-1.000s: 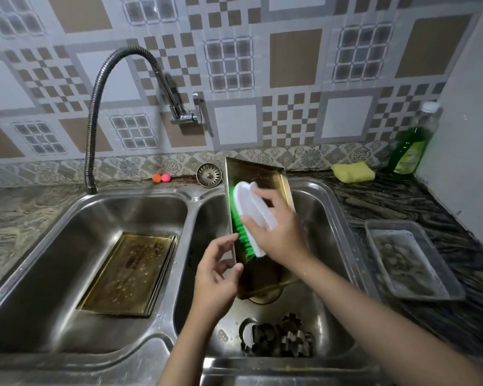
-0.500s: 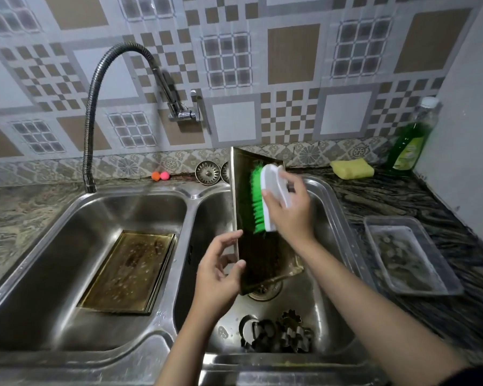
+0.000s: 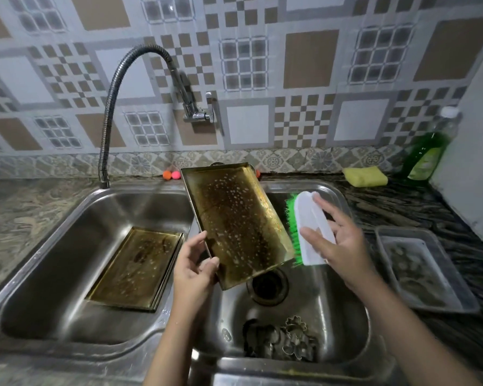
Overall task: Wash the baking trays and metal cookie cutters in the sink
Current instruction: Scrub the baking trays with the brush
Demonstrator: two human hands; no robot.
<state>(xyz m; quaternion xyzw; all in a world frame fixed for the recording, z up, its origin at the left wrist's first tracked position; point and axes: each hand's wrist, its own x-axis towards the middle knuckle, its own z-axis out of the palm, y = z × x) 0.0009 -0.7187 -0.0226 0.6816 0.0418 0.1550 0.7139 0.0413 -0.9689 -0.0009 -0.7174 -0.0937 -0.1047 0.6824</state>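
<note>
Tap [image 3: 129,87]: flexible metal hose, arched across the upper left of the frame.
Left basin [image 3: 39,263]: holds a second baking tray [image 3: 135,270], lying flat on the bottom, stained brown.
Left hand [image 3: 195,267]: centre of frame, fingers and thumb pinching the lower left edge of the held baking tray [image 3: 234,221].
Held baking tray: tilted, lifted over the right basin [image 3: 343,324], inner face toward the camera, spotted with pale flecks.
Cookie cutters [image 3: 282,342]: heaped on the right basin floor, lower centre, below the drain [image 3: 267,286].
Right hand [image 3: 338,240]: grasping the white scrub brush [image 3: 308,229], green bristles facing the tray's right edge.
Surface, right: clear container [image 3: 430,271] at right centre; yellow sponge [image 3: 364,176] and green soap bottle [image 3: 427,151] at upper right.
</note>
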